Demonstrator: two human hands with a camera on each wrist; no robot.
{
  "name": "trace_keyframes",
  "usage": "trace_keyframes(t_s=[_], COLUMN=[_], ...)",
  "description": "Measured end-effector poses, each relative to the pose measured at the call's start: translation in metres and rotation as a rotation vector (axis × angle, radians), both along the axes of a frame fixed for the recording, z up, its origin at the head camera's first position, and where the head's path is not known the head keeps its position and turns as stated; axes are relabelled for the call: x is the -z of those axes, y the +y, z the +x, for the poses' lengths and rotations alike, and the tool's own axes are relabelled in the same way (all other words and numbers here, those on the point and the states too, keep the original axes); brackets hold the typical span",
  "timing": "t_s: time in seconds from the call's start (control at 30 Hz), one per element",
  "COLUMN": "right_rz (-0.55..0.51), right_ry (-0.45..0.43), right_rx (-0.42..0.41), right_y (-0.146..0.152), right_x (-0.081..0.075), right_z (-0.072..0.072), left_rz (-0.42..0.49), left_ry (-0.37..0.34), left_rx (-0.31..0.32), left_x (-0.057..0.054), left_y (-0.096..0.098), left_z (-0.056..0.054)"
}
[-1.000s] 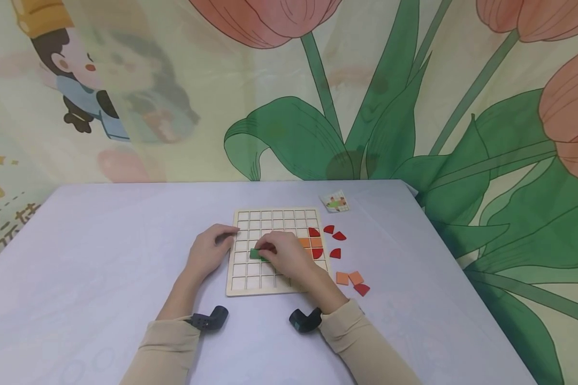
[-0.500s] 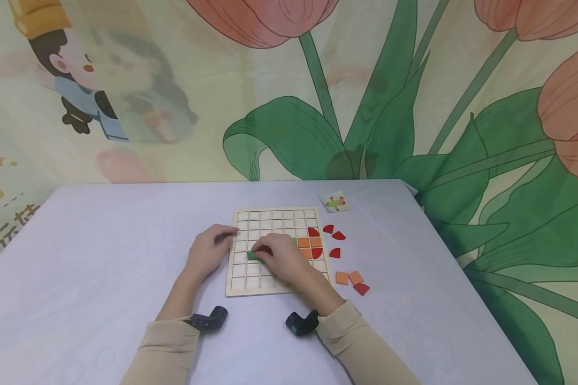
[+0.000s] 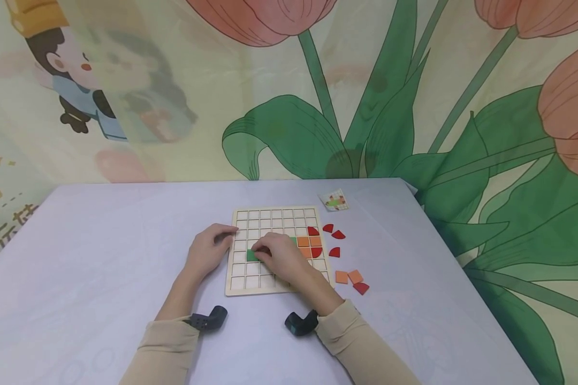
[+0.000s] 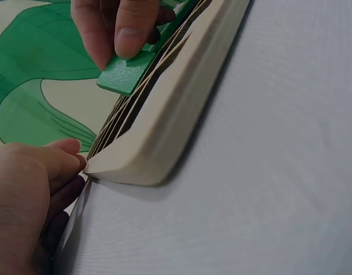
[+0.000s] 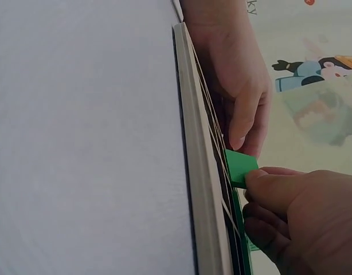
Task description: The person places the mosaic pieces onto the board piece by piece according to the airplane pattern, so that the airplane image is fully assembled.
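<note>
A wooden grid board (image 3: 255, 285) lies on the table. My right hand (image 3: 284, 256) reaches over it and pinches a green tile (image 3: 252, 255) between thumb and fingertips at the left side of the grid. In the left wrist view the green tile (image 4: 127, 73) sits tilted at the grid ridges. The right wrist view shows the same tile (image 5: 241, 165) from the other side. My left hand (image 3: 209, 248) touches the board's left edge with its fingertips. Orange square tiles (image 3: 309, 241) and red quarter-round tiles (image 3: 316, 252) fill cells at the right. My right hand hides some cells.
To the right of the board lie loose red quarter-round tiles (image 3: 339, 235) and orange squares (image 3: 342, 277). A small pattern card (image 3: 334, 200) rests behind them. The white-covered table (image 3: 125, 256) meets a printed wall backdrop at its far edge.
My right hand has shifted slightly left with the green tile, and the tile now looks flatter over the cell. My left hand stays at the board's edge.
</note>
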State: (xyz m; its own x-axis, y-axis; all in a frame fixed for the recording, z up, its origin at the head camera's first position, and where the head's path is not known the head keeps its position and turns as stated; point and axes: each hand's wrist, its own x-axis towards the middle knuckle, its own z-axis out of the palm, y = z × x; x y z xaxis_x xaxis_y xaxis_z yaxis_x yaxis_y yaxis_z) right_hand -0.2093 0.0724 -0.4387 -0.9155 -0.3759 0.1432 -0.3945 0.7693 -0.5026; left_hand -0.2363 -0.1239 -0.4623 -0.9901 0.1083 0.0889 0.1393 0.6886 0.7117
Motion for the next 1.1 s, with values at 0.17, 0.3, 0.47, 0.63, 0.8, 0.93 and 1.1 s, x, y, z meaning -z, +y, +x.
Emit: trace_keyframes(t_s=[0.17,0.3,0.47,0.63,0.8,0.93,1.1], right_rz=[0.022,0.038,0.059,0.078,0.093,0.097,0.087], right_ry=[-0.007,-0.005,-0.007,-0.016,-0.019,-0.018,-0.012], right_rx=[-0.016,-0.035,-0.04,-0.04,-0.044,-0.041,-0.04], right_y=[0.0003,0.0014,0.0022,0.0024,0.0022,0.0021,0.0019], right_x=[0.0003,-0.0005,-0.0006,0.0003,0.0006,0.0008,0.001], right_z=[-0.0005,-0.0001,0.0002,0.0003,0.0001,-0.0005,-0.0018], left_rz=[-0.003,-0.005,-0.008,-0.008,-0.004,-0.004,-0.007], left_ry=[-0.002,-0.002,0.004,0.005,0.004,0.003,0.009], left_rx=[0.0,-0.001,0.001,0.002,0.001,0.001,0.002], left_x=[0.0001,0.0,0.0006,0.0003,-0.0006,-0.0011,-0.001], left_y=[-0.0002,0.0,0.0001,0.0,-0.0001,-0.0003,-0.0007], left_z=[0.0004,0.0006,0.0001,0.0,0.0003,0.0004,0.0])
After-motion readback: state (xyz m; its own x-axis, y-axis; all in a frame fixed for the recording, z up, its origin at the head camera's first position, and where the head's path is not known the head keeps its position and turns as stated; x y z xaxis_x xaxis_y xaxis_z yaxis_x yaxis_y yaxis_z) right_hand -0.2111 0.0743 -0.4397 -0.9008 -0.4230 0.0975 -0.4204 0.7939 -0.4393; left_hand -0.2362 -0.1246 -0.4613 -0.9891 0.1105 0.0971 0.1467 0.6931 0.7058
